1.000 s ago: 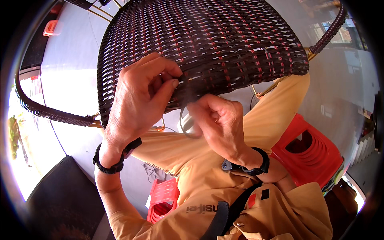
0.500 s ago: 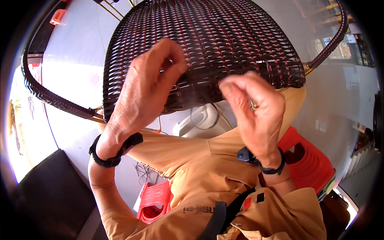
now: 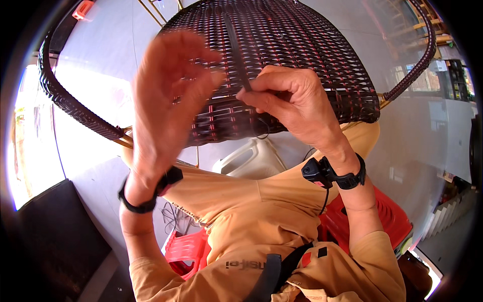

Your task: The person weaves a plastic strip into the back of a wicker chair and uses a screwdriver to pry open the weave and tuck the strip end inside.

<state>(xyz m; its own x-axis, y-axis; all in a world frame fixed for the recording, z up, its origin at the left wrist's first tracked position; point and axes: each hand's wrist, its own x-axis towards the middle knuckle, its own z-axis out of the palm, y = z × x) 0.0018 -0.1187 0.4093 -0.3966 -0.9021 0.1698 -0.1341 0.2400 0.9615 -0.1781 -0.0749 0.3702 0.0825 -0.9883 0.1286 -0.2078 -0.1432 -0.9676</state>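
1) Tan shirt is filling the bottom of the view, with a dark strap crossing it
2) Both wrists are wearing black bands; a small black box is sitting on the right one
3) Left hand is hovering in front of the seat's left part, blurred; thumb and fingers are standing apart, nothing showing between them; contact with the weave: cannot tell
4) Right hand is pinching the dark strip between thumb and index finger, over the front part of the seat
5) Strip is running from that pinch up across the seat, leaning slightly left; whether its upper end is loose or woven in: cannot tell
6) Woven seat, dark brown with red strands, is facing the person, its front edge lying toward the knees; a thin dark loop is hanging at that edge
7) Braided armrests are curving out on both sides, left and right
8) Tan trousers are spreading under the front edge; a pale plastic container is standing between the legs
9) Red plastic stools are showing lower down, one at right, one at left, with tangled cables lying near the left one on the grey floor
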